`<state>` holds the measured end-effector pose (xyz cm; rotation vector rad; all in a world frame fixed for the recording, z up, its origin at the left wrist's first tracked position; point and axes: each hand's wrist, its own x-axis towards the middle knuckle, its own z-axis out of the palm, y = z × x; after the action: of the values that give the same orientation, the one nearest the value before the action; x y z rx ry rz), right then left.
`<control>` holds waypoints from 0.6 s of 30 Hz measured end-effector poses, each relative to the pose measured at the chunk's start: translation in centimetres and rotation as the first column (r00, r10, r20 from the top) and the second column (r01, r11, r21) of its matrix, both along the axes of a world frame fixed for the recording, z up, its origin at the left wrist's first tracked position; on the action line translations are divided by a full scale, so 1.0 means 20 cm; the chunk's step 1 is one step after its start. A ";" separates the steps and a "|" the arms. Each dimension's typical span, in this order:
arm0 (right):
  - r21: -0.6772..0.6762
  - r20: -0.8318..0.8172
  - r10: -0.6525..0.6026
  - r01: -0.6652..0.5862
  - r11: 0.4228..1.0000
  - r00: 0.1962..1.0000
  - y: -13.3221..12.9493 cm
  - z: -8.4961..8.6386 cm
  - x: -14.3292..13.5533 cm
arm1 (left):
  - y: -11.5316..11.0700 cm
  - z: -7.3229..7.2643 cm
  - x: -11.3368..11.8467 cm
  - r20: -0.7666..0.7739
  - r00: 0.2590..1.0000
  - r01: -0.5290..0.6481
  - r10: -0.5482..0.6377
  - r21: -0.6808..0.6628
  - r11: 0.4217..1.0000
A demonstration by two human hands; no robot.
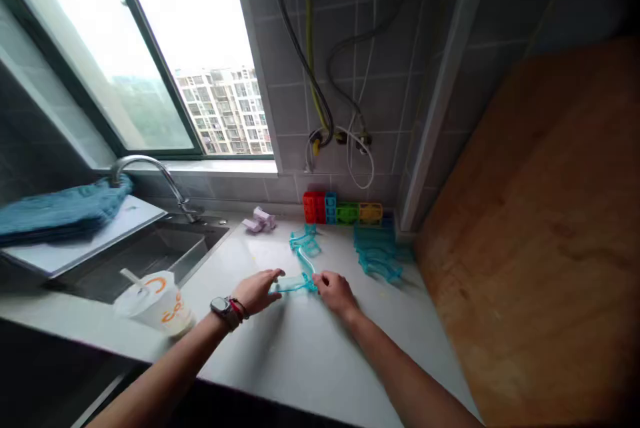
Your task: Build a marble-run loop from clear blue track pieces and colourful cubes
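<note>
Translucent teal plastic pieces (295, 283) lie on the white counter between my two hands, with a curved length running back from them. My left hand (257, 290) is at their left end, thumb and fingers apart around it; it wears a watch and a red band. My right hand (336, 291) is closed, its fingertips pinching the teal plastic piece near the right joint. Behind, more teal plastic parts (304, 240) continue the chain. To the right sits a stack of similar teal pieces (377, 255).
Red (315, 207), blue, green (347, 213) and yellow blocks (371, 213) line the wall. Pale lilac pieces (259, 220) lie left of them. A lidded drink cup (159, 305) stands by the sink (185, 248). A wooden board (540, 235) bounds the right side.
</note>
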<state>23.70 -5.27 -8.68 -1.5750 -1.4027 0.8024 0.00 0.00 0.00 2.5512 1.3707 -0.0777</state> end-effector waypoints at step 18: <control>0.042 -0.211 0.038 -0.030 0.999 0.977 -0.01 0.01 0.02 | -0.04 0.02 -0.05 0.078 0.997 0.020 -0.024 0.045 0.999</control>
<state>24.17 -5.50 -8.54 -1.3952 -1.2855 0.9296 -1.08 -0.82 0.42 2.5764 1.3300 0.0498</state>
